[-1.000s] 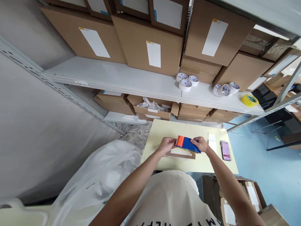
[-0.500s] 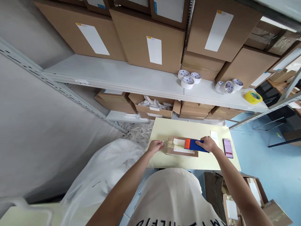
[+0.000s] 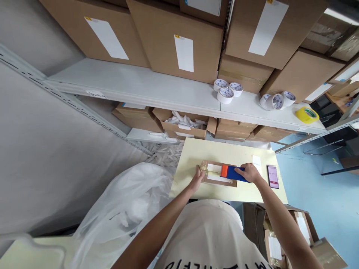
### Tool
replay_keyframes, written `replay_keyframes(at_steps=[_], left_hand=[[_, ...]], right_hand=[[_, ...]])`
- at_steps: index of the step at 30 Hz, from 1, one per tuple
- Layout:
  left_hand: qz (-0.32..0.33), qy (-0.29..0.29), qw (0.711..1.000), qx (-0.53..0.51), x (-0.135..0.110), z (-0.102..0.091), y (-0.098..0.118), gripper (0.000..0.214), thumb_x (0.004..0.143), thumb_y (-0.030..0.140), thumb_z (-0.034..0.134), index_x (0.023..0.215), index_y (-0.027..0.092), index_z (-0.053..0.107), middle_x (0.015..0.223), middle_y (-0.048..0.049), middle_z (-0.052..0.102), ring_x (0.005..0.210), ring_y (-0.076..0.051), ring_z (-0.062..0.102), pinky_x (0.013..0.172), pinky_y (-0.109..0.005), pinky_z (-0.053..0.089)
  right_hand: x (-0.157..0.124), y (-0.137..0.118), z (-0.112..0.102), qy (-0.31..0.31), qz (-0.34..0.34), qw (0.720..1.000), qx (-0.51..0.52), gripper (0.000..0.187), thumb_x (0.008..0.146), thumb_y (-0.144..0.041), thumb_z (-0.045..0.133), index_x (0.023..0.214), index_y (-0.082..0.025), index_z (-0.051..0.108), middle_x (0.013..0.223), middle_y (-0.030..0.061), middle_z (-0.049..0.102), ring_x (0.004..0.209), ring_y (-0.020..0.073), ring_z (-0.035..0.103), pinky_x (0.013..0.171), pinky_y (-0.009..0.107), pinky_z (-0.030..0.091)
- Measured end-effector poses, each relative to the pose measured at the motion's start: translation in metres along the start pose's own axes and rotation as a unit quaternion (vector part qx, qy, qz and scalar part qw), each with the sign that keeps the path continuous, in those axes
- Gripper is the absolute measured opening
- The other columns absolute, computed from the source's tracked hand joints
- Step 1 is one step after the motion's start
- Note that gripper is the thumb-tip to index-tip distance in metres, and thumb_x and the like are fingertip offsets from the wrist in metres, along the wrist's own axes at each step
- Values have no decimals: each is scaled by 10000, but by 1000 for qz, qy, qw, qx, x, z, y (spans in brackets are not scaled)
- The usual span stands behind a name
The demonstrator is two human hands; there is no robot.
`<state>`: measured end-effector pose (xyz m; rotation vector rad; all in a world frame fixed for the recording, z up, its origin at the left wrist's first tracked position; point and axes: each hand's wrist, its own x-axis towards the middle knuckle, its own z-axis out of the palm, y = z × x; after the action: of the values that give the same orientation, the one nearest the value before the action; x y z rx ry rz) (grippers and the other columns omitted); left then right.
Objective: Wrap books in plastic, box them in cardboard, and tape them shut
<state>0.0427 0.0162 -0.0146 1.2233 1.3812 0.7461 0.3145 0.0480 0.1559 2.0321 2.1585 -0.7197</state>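
A flat brown cardboard parcel [image 3: 215,180] with a white label lies on the pale yellow table [image 3: 224,151]. My right hand [image 3: 249,173] is closed round a blue and orange tape dispenser [image 3: 230,172], which rests on top of the parcel. My left hand [image 3: 198,175] presses against the parcel's left end, fingers laid on the taped edge.
A phone [image 3: 272,176] and a small white slip [image 3: 256,160] lie on the table's right side. Tape rolls [image 3: 226,94] and a yellow roll [image 3: 307,114] sit on the white shelf behind, under big cartons. A clear plastic bag [image 3: 131,201] bulges at the left; open cartons [image 3: 294,228] stand at the lower right.
The dispenser was drawn from the parcel's left towards the right. My left hand let go of it, moved off to the left, then came back onto the parcel's left end.
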Motion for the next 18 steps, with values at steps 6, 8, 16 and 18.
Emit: replay_keyframes(at_steps=[6,8,16,18], left_hand=[[229,-121,856,448,10,-15,61,1433,420,586,824,1549,107,84,1609,-271,115,1492,-437,18,1145,-654,-36],[221,-131,838,482,14,-15,72,1281,488,464,812,1533,104,165,1562,-264,283,1471,-415,188,1160,-637,4],[194,-112,847,483,17,-30,72,1053,520,400,764,1448,112,357,1448,-223,448,1349,-428,381,1187,-605,57],[182,-107,848,486,18,-42,70,1039,521,400,763,1437,95,377,1440,-227,458,1339,-444,389,1198,-580,34]], right_hand=[[6,-2,-7,-22,-14,1000,2,534,888,-606,443,545,-212,556,602,61,641,620,188,593,583,282,368],[9,-4,-10,-42,-27,999,3,541,887,-620,449,562,-209,585,636,70,667,637,190,602,591,280,376],[15,60,-20,-74,-37,996,32,589,845,-705,452,599,-196,616,644,73,663,582,175,576,566,274,381],[21,83,-15,-80,-42,995,28,597,845,-709,429,596,-195,601,652,74,655,596,179,579,582,278,391]])
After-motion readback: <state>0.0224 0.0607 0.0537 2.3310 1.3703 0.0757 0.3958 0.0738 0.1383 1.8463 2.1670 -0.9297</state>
